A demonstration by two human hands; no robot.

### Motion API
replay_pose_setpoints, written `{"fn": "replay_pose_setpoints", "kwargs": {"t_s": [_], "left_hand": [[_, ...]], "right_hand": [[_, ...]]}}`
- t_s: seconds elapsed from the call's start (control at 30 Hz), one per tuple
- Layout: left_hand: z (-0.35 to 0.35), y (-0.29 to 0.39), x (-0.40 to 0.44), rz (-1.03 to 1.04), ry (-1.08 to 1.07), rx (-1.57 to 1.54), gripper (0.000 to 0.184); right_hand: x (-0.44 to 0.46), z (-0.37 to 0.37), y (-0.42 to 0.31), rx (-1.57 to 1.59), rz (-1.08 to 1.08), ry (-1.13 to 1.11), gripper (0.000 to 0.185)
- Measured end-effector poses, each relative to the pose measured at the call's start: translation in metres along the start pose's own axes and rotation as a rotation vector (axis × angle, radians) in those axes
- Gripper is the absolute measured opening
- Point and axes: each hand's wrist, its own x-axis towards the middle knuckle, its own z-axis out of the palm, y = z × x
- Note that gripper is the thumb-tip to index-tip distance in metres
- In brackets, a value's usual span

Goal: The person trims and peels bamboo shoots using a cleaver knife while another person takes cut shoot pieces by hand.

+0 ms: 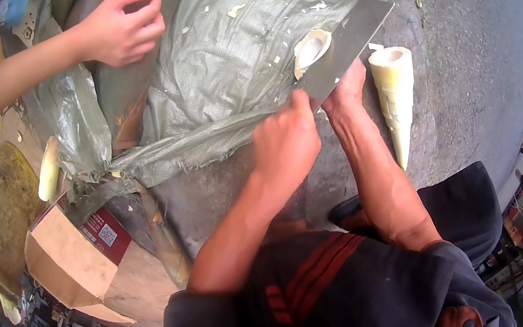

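My left hand (286,137) is closed in a fist around the handle of a cleaver (351,39), whose wide grey blade slants up to the right. Behind the blade, my right hand (347,89) is partly covered; it grips a pale peeled bamboo shoot (312,51) with its hollow cut end showing. The blade lies across this shoot, and I cannot tell how deep it bites. Just right of my right hand is another peeled bamboo shoot (396,91), its cut end toward the top and its tip pointing down.
Pale shavings dot a grey-green woven sack (219,67). Another person's hand (125,27) hovers at upper left. At left are a cardboard box (70,252), a pale shoot piece (48,171) and a yellowed board (0,198). An unpeeled shoot (165,237) lies beside the box.
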Motion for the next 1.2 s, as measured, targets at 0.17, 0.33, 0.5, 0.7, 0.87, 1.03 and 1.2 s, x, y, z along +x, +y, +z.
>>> {"fn": "replay_pose_setpoints", "kwargs": {"t_s": [0.17,0.33,0.5,0.7,0.87,1.03,1.2], "left_hand": [[0.003,0.006,0.034,-0.046,-0.028,-0.02,0.021],[0.0,0.005,0.051,-0.06,-0.039,-0.02,0.021],[-0.002,0.007,0.054,-0.046,-0.007,-0.031,0.022],[-0.001,0.006,0.039,0.009,-0.029,0.058,0.021],[0.004,0.005,0.006,0.089,-0.004,0.139,0.017],[-0.002,-0.005,-0.024,0.004,-0.045,0.091,0.016],[0.001,-0.008,-0.028,-0.071,-0.069,0.09,0.017]], "right_hand": [[-0.016,0.007,-0.004,-0.105,-0.094,0.037,0.043],[-0.013,-0.004,0.007,-0.164,-0.151,-0.007,0.045],[-0.015,-0.016,0.021,-0.298,-0.288,-0.05,0.049],[-0.03,-0.017,-0.019,-0.146,0.181,-0.058,0.05],[-0.001,-0.022,-0.025,-0.087,0.192,-0.121,0.055],[-0.002,-0.019,-0.02,-0.04,0.076,-0.092,0.057],[-0.005,-0.006,0.011,-0.066,-0.102,0.071,0.052]]}}
